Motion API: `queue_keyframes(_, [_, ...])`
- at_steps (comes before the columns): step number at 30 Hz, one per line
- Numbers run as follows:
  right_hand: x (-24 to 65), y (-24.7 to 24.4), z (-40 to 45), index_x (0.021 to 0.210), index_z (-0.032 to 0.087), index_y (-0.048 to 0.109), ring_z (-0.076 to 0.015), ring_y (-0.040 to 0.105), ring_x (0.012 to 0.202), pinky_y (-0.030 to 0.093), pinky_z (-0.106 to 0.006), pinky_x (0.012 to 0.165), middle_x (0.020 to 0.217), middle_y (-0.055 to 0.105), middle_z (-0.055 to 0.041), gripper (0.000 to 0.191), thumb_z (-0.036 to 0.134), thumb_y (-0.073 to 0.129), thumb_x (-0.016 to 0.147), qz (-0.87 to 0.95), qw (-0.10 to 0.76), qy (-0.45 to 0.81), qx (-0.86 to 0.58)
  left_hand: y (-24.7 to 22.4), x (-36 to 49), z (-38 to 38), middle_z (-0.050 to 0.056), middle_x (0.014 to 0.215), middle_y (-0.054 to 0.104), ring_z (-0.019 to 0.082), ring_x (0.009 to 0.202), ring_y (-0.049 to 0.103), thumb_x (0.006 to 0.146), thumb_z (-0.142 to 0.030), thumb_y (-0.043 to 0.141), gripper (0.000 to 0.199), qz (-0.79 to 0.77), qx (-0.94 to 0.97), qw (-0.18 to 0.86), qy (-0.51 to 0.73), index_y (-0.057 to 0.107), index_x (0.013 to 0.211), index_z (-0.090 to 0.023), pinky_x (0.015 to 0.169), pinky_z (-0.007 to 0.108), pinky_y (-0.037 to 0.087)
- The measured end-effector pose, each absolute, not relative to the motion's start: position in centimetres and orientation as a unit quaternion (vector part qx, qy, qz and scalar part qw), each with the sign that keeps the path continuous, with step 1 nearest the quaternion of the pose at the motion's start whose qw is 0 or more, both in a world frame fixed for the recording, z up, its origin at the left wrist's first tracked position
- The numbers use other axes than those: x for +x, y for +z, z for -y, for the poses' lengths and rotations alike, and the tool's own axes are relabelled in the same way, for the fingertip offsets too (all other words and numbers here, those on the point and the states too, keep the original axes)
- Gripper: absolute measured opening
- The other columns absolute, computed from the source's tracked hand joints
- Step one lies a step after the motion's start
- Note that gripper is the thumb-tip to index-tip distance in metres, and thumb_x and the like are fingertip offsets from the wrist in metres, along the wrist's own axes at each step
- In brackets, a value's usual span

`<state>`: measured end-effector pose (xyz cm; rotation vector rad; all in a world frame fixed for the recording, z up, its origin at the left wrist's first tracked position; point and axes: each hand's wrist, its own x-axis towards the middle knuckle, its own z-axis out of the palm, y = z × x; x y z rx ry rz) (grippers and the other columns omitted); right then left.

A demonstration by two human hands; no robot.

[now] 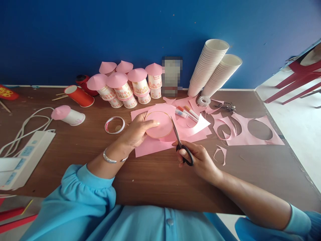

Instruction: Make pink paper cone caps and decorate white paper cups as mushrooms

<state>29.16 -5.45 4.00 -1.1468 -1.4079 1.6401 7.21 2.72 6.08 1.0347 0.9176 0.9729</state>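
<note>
My left hand (139, 129) pinches a pink paper circle (160, 129) by its left side, thumb on top; a brown line runs round its edge. In my right hand (198, 159) is a pair of scissors (179, 142) with black handles, its blades pointing up along the circle's right edge. The blades look nearly closed. Whether paper lies between them, I cannot tell. Beneath the circle lie pink paper sheets (144, 149). Several markers (192, 115) and a small white tube (181, 113) rest on the sheets behind the scissors.
Paper cups with pink cone tops (117, 87) stand at the back wall, near two tall stacks of white cups (209, 67). Pink paper offcuts (240, 130) lie to the right. At left are a tape roll (114, 125), a capped cup (72, 115) and a power strip (27, 157).
</note>
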Motion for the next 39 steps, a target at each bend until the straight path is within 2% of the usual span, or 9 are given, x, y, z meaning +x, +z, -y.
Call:
queue_keyframes(13, [29.22,3.76,5.44,0.105,0.017,0.064,-0.0112,0.057,0.053,0.054,-0.025,0.055,0.064,0.052,0.0044,0.044,0.06,0.06,0.096,0.546,0.34,0.633,-0.431,6.34,7.09,-3.01,0.009,0.098,0.076,0.033,0.102,0.07,0.073,-0.031,0.074,0.04,-0.404,0.472,0.663,0.417,0.073,0.111,-0.015,0.091,0.045,0.057])
queue_keyframes(22, [29.2,3.86,5.45,0.104,0.016,0.065,-0.0102,0.057,0.052,0.051,-0.023,0.055,0.062,0.053,0.0049,0.041,0.056,0.061,0.096,0.554,0.333,0.626,-0.436,6.5,6.86,-3.26,0.009,0.098,0.076,0.032,0.102,0.069,0.073,-0.029,0.075,0.034,-0.408,0.47,0.654,0.43,0.074,0.105,-0.016,0.09,0.043,0.056])
queue_keyframes(31, [29.03,3.93,5.42,0.1,0.017,0.065,-0.0105,0.056,0.052,0.054,-0.024,0.054,0.063,0.052,0.0048,0.046,0.063,0.063,0.093,0.547,0.332,0.635,-0.433,6.82,6.78,-3.28,0.007,0.099,0.076,0.033,0.105,0.069,0.069,-0.032,0.079,0.032,-0.444,0.456,0.645,0.423,0.074,0.098,-0.018,0.091,0.041,0.056])
queue_keyframes(39, [29.11,3.89,5.5,0.101,0.018,0.065,-0.0119,0.057,0.052,0.055,-0.026,0.054,0.062,0.051,0.0046,0.049,0.067,0.061,0.093,0.551,0.327,0.629,-0.44,6.88,6.68,-3.39,0.008,0.103,0.076,0.034,0.108,0.067,0.071,-0.038,0.078,0.033,-0.437,0.47,0.644,0.415,0.074,0.098,-0.019,0.087,0.04,0.057])
